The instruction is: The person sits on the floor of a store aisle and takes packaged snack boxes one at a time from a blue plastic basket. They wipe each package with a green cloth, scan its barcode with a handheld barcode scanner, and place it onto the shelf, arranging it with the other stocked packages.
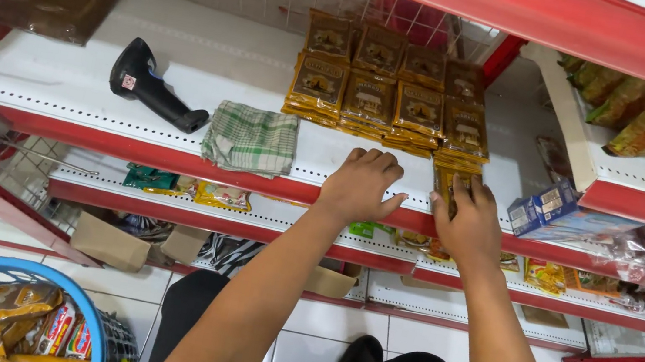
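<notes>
My left hand [361, 184] rests palm down on the front of the white shelf [73, 89], fingers slightly apart, holding nothing. My right hand [469, 219] lies over a flat golden-brown packet [445, 180] at the shelf's front edge, gripping it. Just behind both hands stand neat stacks of the same golden-brown packets [392, 87] in two rows.
A black barcode scanner [150, 87] and a folded green checked cloth [252, 139] lie left of the hands. Blue boxes [549, 207] sit to the right. A blue basket [7, 315] with packets stands at the bottom left. Lower shelves hold more goods.
</notes>
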